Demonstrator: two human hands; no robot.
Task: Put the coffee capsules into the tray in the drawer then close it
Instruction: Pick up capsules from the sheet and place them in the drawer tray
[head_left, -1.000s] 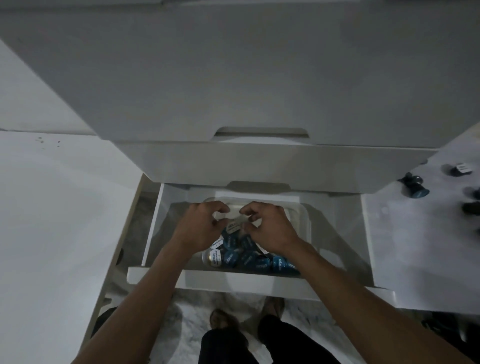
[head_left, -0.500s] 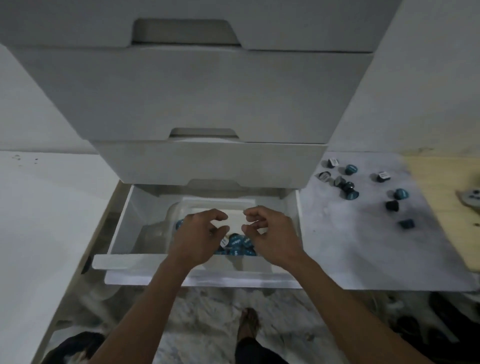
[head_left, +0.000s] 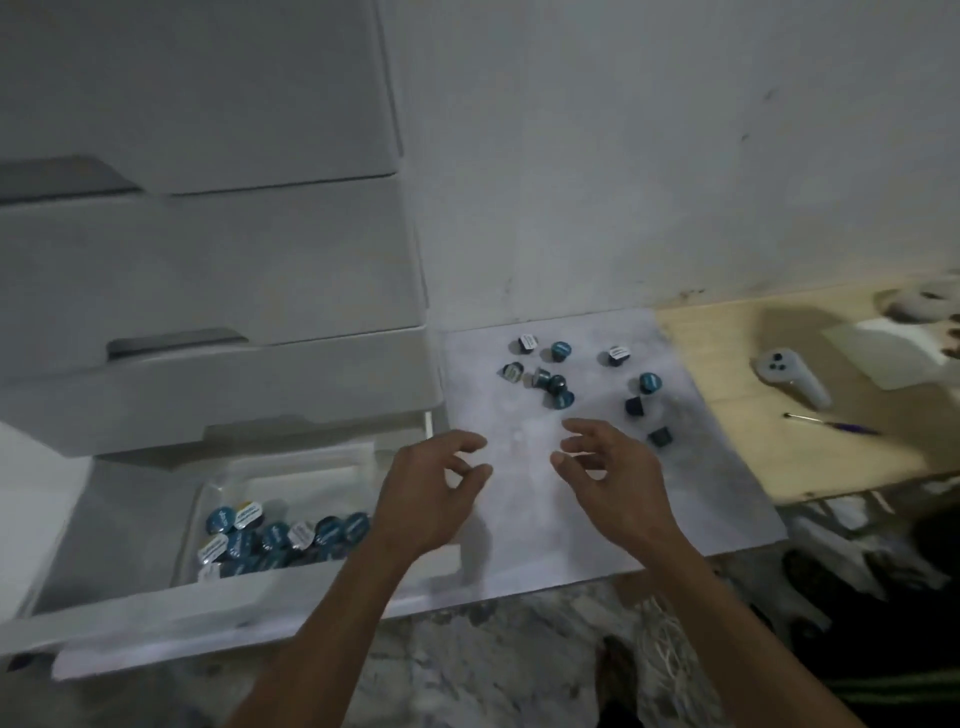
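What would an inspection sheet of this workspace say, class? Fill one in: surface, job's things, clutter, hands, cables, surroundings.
Surface: white board beside a wooden top.
Job's things: open drawer with tray holding many capsules; ten or so loose capsules lie on the board.
Clutter: controller, pen, on the wooden top.
Hands: left hand and right hand over the board, fingers loosely curled, empty.
Cables: nothing seen.
Surroundings: white drawer unit, wall, marble floor.
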